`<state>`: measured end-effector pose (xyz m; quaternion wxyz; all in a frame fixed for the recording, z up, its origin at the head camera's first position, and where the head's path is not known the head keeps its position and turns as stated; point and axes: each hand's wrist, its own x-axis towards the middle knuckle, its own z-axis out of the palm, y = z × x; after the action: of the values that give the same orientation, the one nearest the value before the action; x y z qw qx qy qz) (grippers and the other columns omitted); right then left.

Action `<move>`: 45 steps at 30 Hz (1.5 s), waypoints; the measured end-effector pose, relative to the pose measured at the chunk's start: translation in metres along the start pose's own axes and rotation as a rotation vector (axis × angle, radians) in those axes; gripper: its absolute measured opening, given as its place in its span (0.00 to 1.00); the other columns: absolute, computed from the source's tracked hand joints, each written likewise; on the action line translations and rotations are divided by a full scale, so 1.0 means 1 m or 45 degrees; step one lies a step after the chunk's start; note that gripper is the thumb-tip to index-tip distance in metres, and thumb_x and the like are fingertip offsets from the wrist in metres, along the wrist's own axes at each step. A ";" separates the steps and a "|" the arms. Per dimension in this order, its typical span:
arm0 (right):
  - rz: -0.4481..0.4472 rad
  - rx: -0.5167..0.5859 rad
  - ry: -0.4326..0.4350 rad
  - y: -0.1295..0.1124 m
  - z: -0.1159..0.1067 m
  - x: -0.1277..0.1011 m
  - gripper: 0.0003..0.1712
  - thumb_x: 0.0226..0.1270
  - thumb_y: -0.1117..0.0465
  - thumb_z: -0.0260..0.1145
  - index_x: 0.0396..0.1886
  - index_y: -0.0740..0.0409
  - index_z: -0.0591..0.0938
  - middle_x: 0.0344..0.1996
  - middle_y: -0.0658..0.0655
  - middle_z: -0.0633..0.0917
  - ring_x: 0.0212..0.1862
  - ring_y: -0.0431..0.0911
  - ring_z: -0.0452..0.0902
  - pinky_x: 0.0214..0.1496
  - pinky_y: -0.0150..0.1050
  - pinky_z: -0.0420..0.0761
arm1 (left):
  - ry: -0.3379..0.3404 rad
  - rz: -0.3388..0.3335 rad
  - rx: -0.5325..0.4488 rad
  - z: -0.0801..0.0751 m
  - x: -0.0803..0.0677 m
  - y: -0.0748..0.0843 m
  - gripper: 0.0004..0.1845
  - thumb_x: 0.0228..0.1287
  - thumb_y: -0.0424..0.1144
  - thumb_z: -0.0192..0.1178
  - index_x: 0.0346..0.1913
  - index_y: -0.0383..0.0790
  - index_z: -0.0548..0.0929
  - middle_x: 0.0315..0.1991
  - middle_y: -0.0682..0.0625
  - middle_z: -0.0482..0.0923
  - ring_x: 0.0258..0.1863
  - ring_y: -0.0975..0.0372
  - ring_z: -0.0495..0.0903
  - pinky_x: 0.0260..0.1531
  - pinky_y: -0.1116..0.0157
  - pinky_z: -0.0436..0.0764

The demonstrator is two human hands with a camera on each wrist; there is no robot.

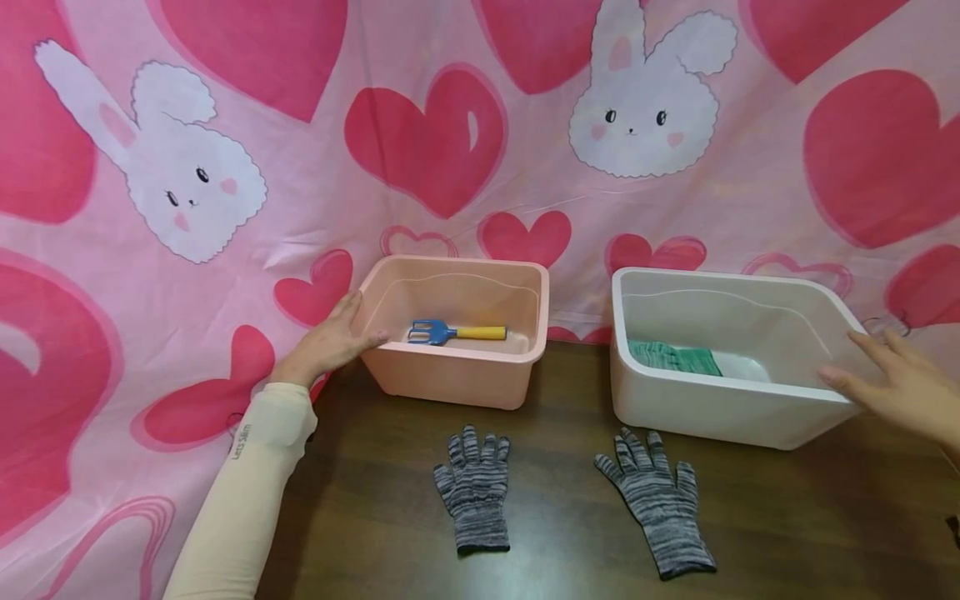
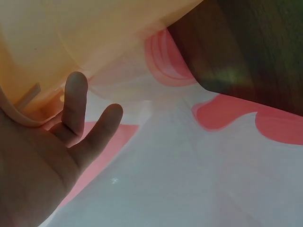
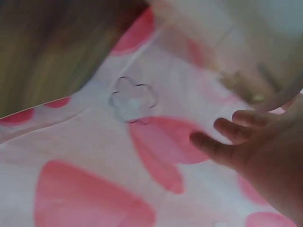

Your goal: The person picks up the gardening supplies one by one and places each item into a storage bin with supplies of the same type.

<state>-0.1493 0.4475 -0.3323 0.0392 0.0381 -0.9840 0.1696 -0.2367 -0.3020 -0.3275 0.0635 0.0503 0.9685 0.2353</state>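
Observation:
My left hand [image 1: 324,343] rests at the left end of a pink plastic bin [image 1: 450,379], fingers extended along the outer wall and thumb over the front rim. In the left wrist view, two loosely extended fingers [image 2: 100,130] show beside the bin wall. Inside lies a garden hand fork [image 1: 457,332] with blue tines and a yellow handle. At the right end of a white bin [image 1: 720,414], my right hand [image 1: 900,379] touches the rim with spread, fairly straight fingers. A green knitted item [image 1: 675,358] lies in that bin.
Two grey-black striped knit gloves, a left one [image 1: 477,492] and a right one [image 1: 660,504], lie flat in front of the bins on the dark wooden table [image 1: 558,533]. Behind the bins hangs a pink cloth [image 1: 540,167] printed with hearts and rabbits.

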 end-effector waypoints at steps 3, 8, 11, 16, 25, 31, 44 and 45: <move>-0.030 0.089 -0.024 0.014 0.003 -0.003 0.56 0.76 0.38 0.54 0.74 0.79 0.41 0.68 0.89 0.36 0.69 0.84 0.30 0.63 0.80 0.35 | 0.015 0.000 0.000 0.002 0.000 -0.001 0.65 0.55 0.78 0.57 0.82 0.50 0.33 0.82 0.42 0.34 0.77 0.38 0.45 0.66 0.31 0.56; -0.119 0.159 -0.017 0.025 0.013 -0.005 0.58 0.77 0.39 0.53 0.73 0.80 0.33 0.70 0.85 0.29 0.72 0.76 0.20 0.68 0.71 0.26 | 0.063 0.016 0.014 0.005 -0.002 -0.001 0.62 0.59 0.76 0.55 0.82 0.45 0.36 0.82 0.40 0.36 0.77 0.39 0.44 0.67 0.32 0.53; -0.143 0.145 -0.002 0.026 0.018 -0.006 0.58 0.77 0.40 0.54 0.73 0.79 0.32 0.71 0.82 0.28 0.73 0.72 0.18 0.69 0.68 0.24 | 0.127 0.022 0.014 0.008 -0.006 -0.002 0.61 0.60 0.75 0.54 0.82 0.42 0.39 0.81 0.38 0.39 0.77 0.38 0.44 0.68 0.32 0.50; -0.148 0.145 0.017 0.024 0.020 -0.005 0.58 0.76 0.44 0.59 0.75 0.77 0.33 0.72 0.82 0.33 0.75 0.69 0.21 0.72 0.63 0.24 | 0.417 0.177 0.050 0.019 -0.015 -0.002 0.52 0.65 0.66 0.59 0.79 0.34 0.56 0.76 0.33 0.55 0.72 0.35 0.55 0.69 0.34 0.53; -0.149 0.150 0.026 0.022 0.020 -0.003 0.56 0.75 0.46 0.59 0.76 0.75 0.34 0.73 0.80 0.34 0.75 0.71 0.24 0.73 0.62 0.25 | 1.109 0.714 -0.008 0.047 -0.038 0.015 0.24 0.62 0.43 0.66 0.55 0.29 0.84 0.52 0.34 0.80 0.50 0.39 0.76 0.51 0.42 0.70; -0.171 0.158 0.051 0.025 0.020 -0.004 0.55 0.76 0.47 0.59 0.76 0.75 0.35 0.73 0.82 0.35 0.75 0.70 0.24 0.73 0.60 0.25 | 0.980 1.145 0.023 0.076 -0.063 0.043 0.15 0.72 0.43 0.58 0.45 0.34 0.87 0.40 0.44 0.85 0.37 0.52 0.82 0.38 0.55 0.81; -0.167 0.163 0.063 0.030 0.020 -0.008 0.54 0.76 0.47 0.59 0.76 0.75 0.36 0.73 0.81 0.35 0.76 0.69 0.24 0.74 0.59 0.25 | -0.194 1.134 0.333 0.149 -0.100 0.076 0.14 0.68 0.39 0.66 0.55 0.46 0.84 0.47 0.56 0.80 0.46 0.66 0.79 0.47 0.65 0.82; -0.161 0.163 0.060 0.029 0.020 -0.008 0.54 0.76 0.47 0.59 0.76 0.75 0.36 0.73 0.81 0.35 0.76 0.69 0.24 0.74 0.60 0.25 | -0.220 1.155 0.358 0.153 -0.102 0.076 0.14 0.68 0.38 0.66 0.55 0.46 0.84 0.47 0.56 0.80 0.47 0.66 0.79 0.48 0.65 0.82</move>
<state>-0.1448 0.4686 -0.3615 0.0703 0.0987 -0.9656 0.2301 -0.1087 -0.1787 -0.4166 0.0272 0.4950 0.8626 0.1008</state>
